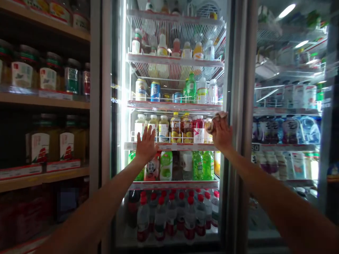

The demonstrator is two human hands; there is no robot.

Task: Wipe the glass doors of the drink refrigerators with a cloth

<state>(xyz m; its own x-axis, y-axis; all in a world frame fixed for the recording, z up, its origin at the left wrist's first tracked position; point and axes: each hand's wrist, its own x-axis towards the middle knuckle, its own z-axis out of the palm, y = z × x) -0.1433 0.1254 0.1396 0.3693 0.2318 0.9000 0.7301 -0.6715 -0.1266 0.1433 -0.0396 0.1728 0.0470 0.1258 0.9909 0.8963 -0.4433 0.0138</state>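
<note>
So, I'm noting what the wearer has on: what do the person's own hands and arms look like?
The ungloved left hand and ungloved right hand show no ring, watch or bracelet that I can make out. The left forearm and right forearm are bare, with no sleeve in view.

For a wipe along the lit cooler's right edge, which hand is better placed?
Probably the right hand: it holds the bunched cloth close to the cooler's right frame. The left hand is spread, with no cloth visible, farther from that edge.
</note>
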